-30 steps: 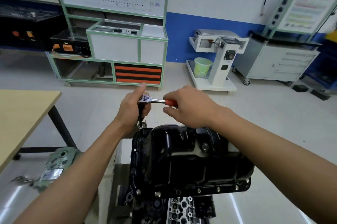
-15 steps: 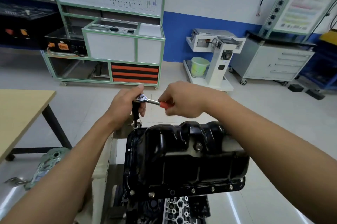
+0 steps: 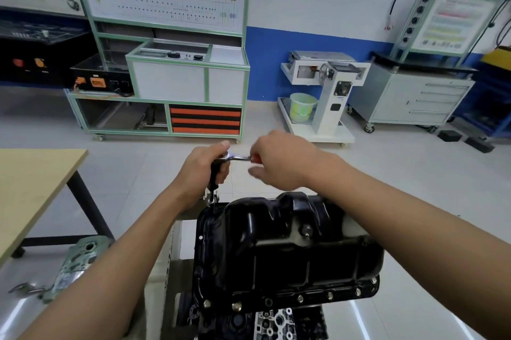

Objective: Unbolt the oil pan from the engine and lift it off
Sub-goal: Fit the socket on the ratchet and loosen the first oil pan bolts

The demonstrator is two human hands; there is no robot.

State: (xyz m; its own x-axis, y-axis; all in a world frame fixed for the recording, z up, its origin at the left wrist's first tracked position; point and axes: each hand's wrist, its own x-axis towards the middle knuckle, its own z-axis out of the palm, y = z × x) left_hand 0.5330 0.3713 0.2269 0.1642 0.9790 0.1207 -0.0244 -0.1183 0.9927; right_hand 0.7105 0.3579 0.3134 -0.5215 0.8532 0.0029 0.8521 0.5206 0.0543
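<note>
Curling round the ratchet head and black extension, fingers of the left hand steady it on the far-left corner of the oil pan. The blurred right hand wraps the red handle. Bolts line the pan's near flange atop the engine; the right forearm hides its right edge, and a wooden table stands to its left.

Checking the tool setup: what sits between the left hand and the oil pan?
In the head view, a black socket extension runs from the left hand down to the oil pan rim.
</note>
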